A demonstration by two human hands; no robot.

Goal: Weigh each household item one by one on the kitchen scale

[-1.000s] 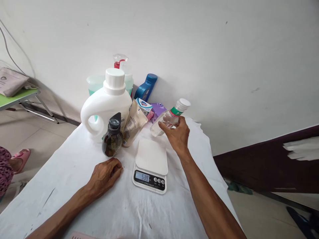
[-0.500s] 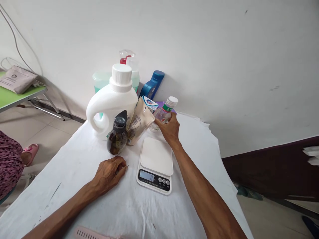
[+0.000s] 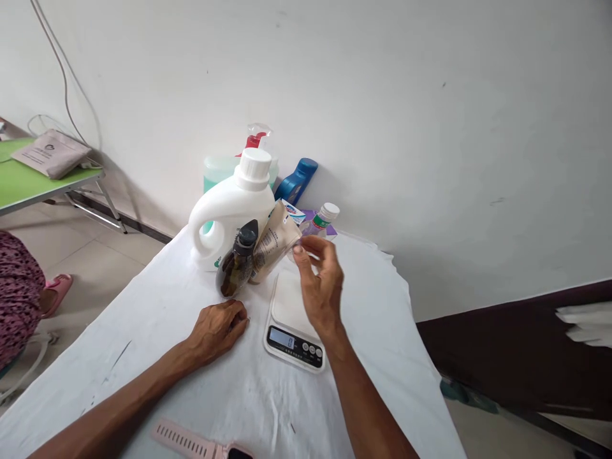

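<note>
My left hand (image 3: 220, 328) rests on the white cloth with its fingers curled, just in front of a dark pump bottle (image 3: 234, 268); nothing shows in it. Above the kitchen scale (image 3: 287, 306), my right hand (image 3: 321, 280) has thumb and fingers pinched at the right edge of a beige pouch (image 3: 276, 239). The pouch leans beside the pump bottle. Behind my right fingers stands a clear plastic bottle (image 3: 322, 220) with a white cap, its lower part hidden. The scale's display reads 0, and my right hand covers part of its platform.
A large white detergent jug (image 3: 234, 207) stands behind the pump bottle. Further back are a green liquid container (image 3: 217, 169), a blue bottle (image 3: 297, 182) and a small box (image 3: 292, 211). A pink watch (image 3: 191, 441) lies at the front. A person's pink shoe (image 3: 60, 293) shows at left.
My right hand has left the clear bottle and moved nearer me, to the pouch's edge. My left hand stays on the cloth. The view has shifted, bringing more of the watch into sight.
</note>
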